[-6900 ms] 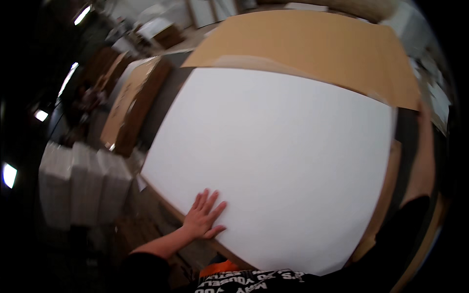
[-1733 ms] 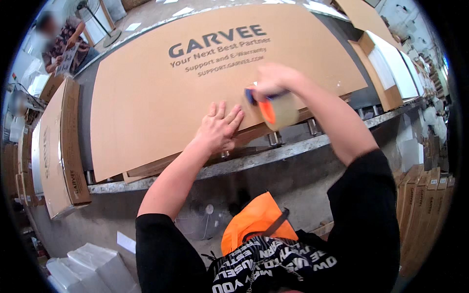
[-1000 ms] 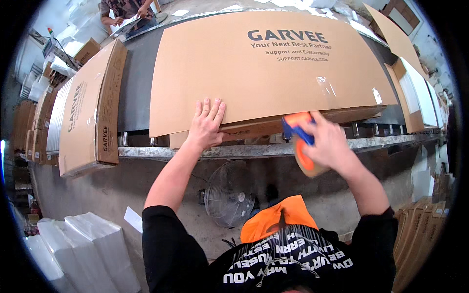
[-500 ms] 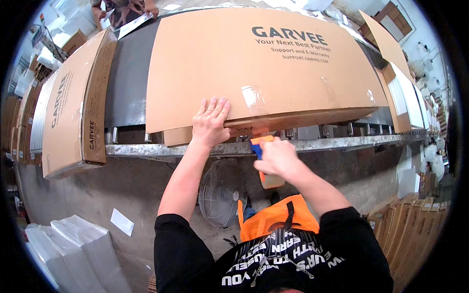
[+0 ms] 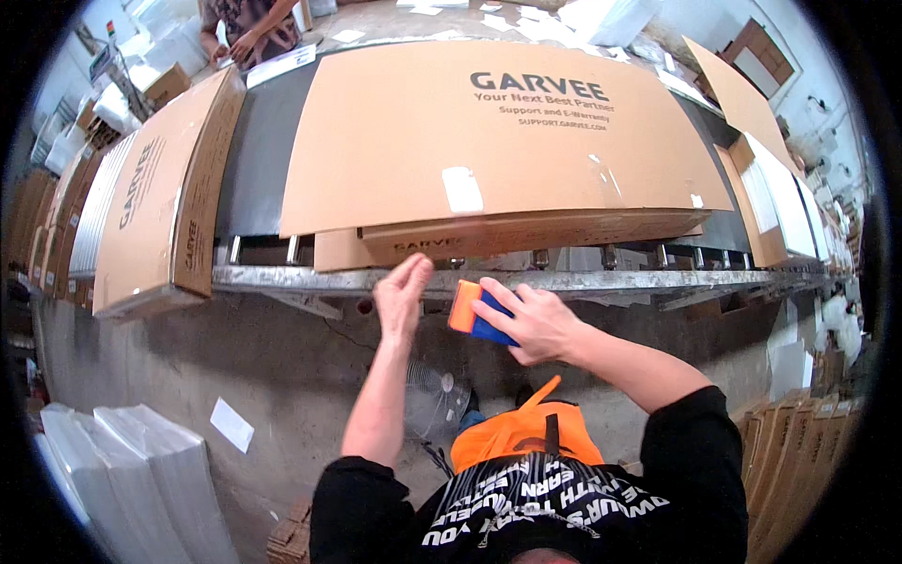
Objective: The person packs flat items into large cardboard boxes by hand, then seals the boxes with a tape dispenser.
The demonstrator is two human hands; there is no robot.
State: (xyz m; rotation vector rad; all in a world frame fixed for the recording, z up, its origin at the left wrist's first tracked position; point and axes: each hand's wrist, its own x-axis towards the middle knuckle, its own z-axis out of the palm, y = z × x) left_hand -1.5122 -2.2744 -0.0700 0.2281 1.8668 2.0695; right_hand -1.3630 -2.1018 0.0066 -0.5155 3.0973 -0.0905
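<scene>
A large flat brown carton (image 5: 395, 132) lies on the roller conveyor, its long front side facing me. A shiny strip of clear tape (image 5: 462, 190) is stuck on its top near the front edge. My right hand (image 5: 537, 321) grips an orange and blue tape dispenser (image 5: 464, 306), held off the carton in front of the conveyor rail. To its left, my left hand (image 5: 402, 293) is raised just before the carton's front side, thumb and fingers pressed together. Whatever may be between those fingers is too small to make out.
The metal conveyor rail (image 5: 376, 282) runs across in front of me. Another carton (image 5: 160, 188) stands left, and an opened one with white panels (image 5: 778, 202) right. Below are a floor fan (image 5: 434, 399) and wrapped stacks (image 5: 141, 479). Across the conveyor, a person (image 5: 252, 33) handles papers.
My left hand has left the carton's top and come down before its front, fingers closing together. My right hand has turned the tape dispenser and drawn it away from the carton.
</scene>
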